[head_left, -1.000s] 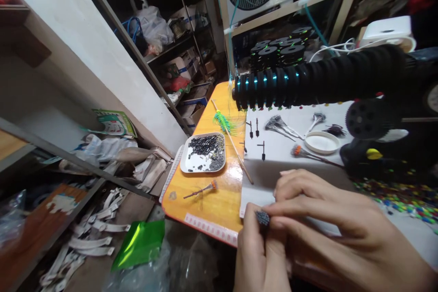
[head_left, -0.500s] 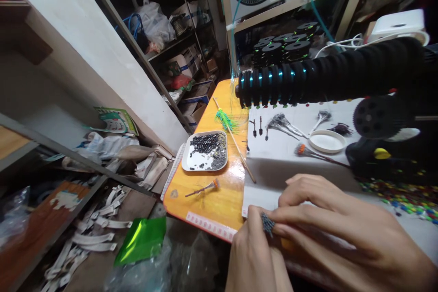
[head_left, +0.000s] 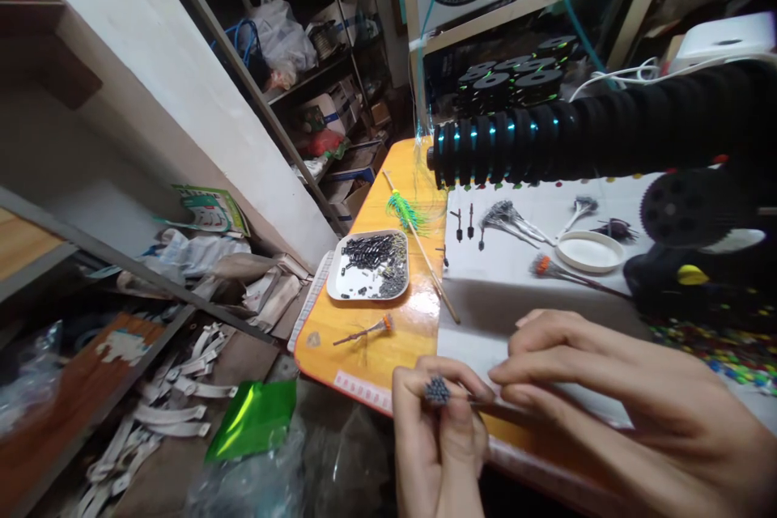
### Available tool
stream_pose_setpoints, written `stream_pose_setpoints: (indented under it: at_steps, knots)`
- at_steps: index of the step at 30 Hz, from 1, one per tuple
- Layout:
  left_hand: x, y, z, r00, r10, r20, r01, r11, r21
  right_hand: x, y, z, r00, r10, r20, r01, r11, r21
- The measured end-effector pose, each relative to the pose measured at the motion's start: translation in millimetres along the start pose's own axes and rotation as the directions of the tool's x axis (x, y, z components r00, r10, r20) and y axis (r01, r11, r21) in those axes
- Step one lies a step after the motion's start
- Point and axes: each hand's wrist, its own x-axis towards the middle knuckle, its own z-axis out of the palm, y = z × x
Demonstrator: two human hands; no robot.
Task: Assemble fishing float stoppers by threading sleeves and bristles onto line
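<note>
My left hand [head_left: 440,429] is closed round a tight bundle of thin strands with small dark grey tips [head_left: 437,391]. The tips face up between its thumb and fingers. Just right of it, my right hand [head_left: 613,396] has thumb and forefinger pinched together near the bundle's other end; what is between them is too small to make out. Both hands are at the table's front edge. Similar bundles with grey tips [head_left: 501,214] and orange tips [head_left: 543,265] lie on the white sheet [head_left: 473,291] beyond.
On the yellow table [head_left: 418,332], a white tray [head_left: 364,297] holds small black and grey pieces. Near it lie a stick [head_left: 434,275], green-blue strands [head_left: 404,210] and an orange-tipped bundle [head_left: 382,324]. A row of black spools [head_left: 571,129] overhangs the sheet. Colourful beads [head_left: 716,352] lie right.
My left hand has turned and shifted slightly left with the bundle, so its grey tips now face the camera. The right fingertips have moved off the tips to the bundle's right side.
</note>
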Motion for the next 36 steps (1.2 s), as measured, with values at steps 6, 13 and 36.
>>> stream_pose_setpoints:
  at_steps: [6, 13, 36]
  knots:
    - [3.8, 5.1, -5.6, 0.996, 0.084, -0.018, -0.085, 0.996, -0.039, -4.7, 6.5, 1.0, 0.994, -0.046, 0.094, 0.054, 0.995, -0.084]
    - [2.8, 5.8, -7.4, 0.997, 0.082, -0.006, -0.082, 0.996, -0.028, -5.4, 6.6, 2.6, 0.992, -0.045, 0.118, 0.058, 0.993, -0.105]
    - [3.0, -10.1, 9.6, 0.994, 0.112, -0.015, -0.112, 0.964, -0.242, -1.9, -8.6, 9.2, 0.99, -0.111, 0.082, 0.122, 0.982, -0.142]
